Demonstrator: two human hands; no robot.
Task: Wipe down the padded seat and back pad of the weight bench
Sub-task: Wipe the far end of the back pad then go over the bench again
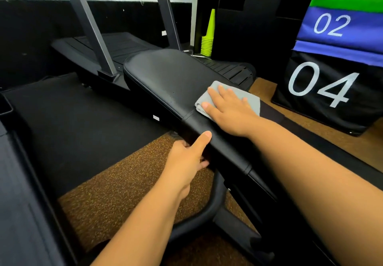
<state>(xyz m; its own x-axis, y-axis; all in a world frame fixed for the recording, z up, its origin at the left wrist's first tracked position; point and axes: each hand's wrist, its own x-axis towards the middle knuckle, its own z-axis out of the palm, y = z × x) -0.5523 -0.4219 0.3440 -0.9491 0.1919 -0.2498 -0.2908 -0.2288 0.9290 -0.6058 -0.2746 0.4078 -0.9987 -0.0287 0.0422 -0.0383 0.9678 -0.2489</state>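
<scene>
Vinyl-looking black padding covers the weight bench [165, 79], which runs diagonally from the lower right toward the middle of the view; the broad pad lies farther off, the narrower pad [217, 147] nearer, with a seam between them. Right hand [230, 112] lies flat, fingers straight and spread, pressing a grey cloth [248, 98] onto the near right edge of the broad pad, just beyond the seam; the cloth is folded and its far corner sits close to the pad's right rim. Left hand [186, 158] grips the left edge of the narrower pad, thumb on top and fingers curled under, though how far they wrap beneath is hidden.

Cloth judged soft, light and limp; it will bunch unless held flat under the palm, so a spread-hand press suits it better than a pinch. Padding judged firm but yielding, smooth and likely a little slippery when damp; the frame beneath looks heavy and stable, so steadying at the pad's side edge should be enough. Most of the broad pad's surface lies beyond the cloth and appears yet to be covered.

Yellow cones [208, 40] stand stacked behind; numbered soft boxes [331, 79] sit to the right.
</scene>
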